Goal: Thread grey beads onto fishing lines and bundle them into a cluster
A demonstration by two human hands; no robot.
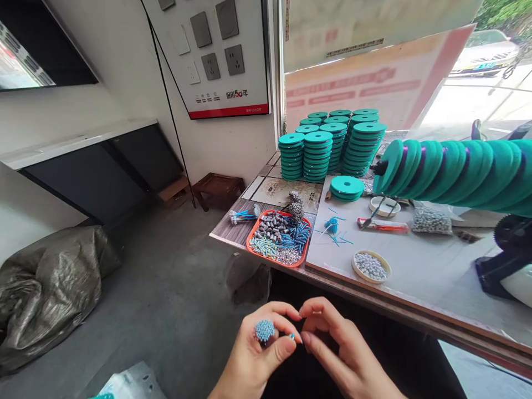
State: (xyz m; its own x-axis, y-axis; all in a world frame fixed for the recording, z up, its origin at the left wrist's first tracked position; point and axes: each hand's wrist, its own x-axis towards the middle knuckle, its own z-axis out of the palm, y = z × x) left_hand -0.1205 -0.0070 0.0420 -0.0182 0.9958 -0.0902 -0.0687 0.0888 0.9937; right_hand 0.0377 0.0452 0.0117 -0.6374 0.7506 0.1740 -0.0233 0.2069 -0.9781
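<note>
My left hand (257, 354) is closed round a bundle of thin blue sticks (265, 330), whose round ends point up at me. Its thumb and forefinger also pinch a tiny blue piece (292, 336). My right hand (336, 346) is beside it, fingertips curled and pinched together against the left fingertips; what it holds is too small to make out. Both hands are low in front of me, below the table edge (374, 302).
An orange tray (276, 235) of small parts sits on the table corner. Stacks of teal discs (328, 145) stand behind. A row of teal discs on a spindle (457, 169) crosses the right. A dish of beads (371, 266), loose blue sticks (332, 226) and a red tool (382, 225) lie between.
</note>
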